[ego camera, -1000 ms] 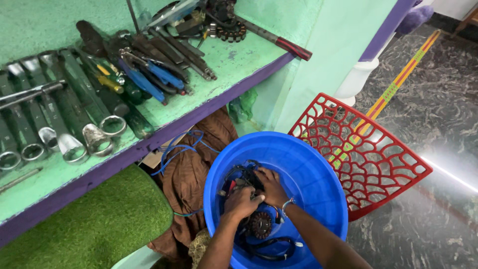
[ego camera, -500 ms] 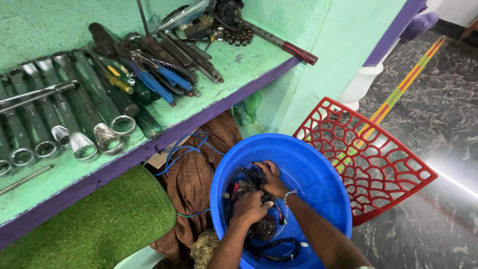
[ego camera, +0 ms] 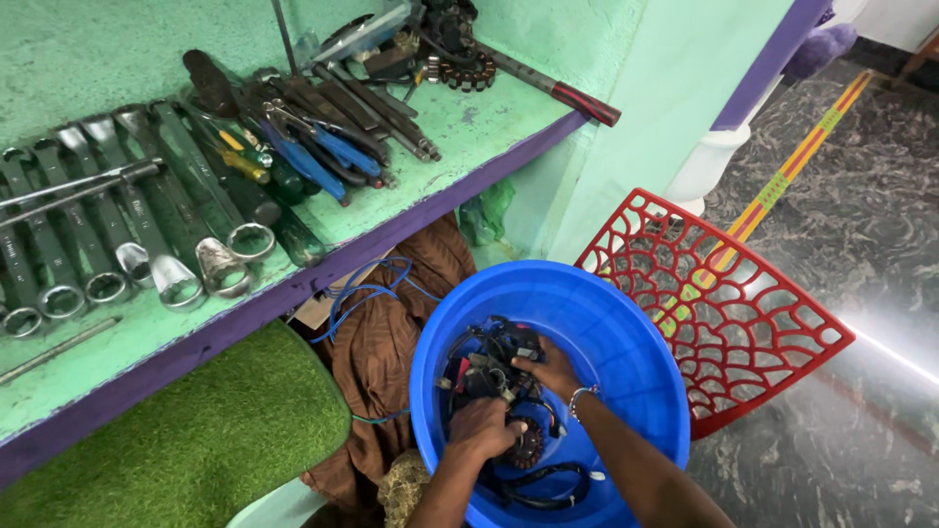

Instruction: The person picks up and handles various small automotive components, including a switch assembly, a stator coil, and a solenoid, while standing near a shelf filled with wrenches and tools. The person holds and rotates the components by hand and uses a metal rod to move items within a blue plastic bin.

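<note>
Both my hands reach down into a blue plastic tub [ego camera: 626, 332] on the floor. My left hand [ego camera: 484, 427] is closed on a round toothed metal part [ego camera: 526, 448] with black wiring near the tub's bottom. My right hand [ego camera: 550, 370], a thin bracelet on its wrist, grips a tangle of black cables and connectors [ego camera: 484, 362] just above it. More black cable [ego camera: 548, 481] lies loose in the bottom of the tub.
A green shelf [ego camera: 460, 127] with a purple edge carries several ring spanners [ego camera: 147, 244], blue-handled pliers [ego camera: 313, 156] and a red-handled tool [ego camera: 572, 96]. Brown cloth [ego camera: 381, 342] hangs under it; green turf mat [ego camera: 176, 430] at left, red lattice plastic piece [ego camera: 724, 293] at right.
My hands have shifted slightly among the parts in the tub, the right hand now higher on the cables. The view has tilted a little.
</note>
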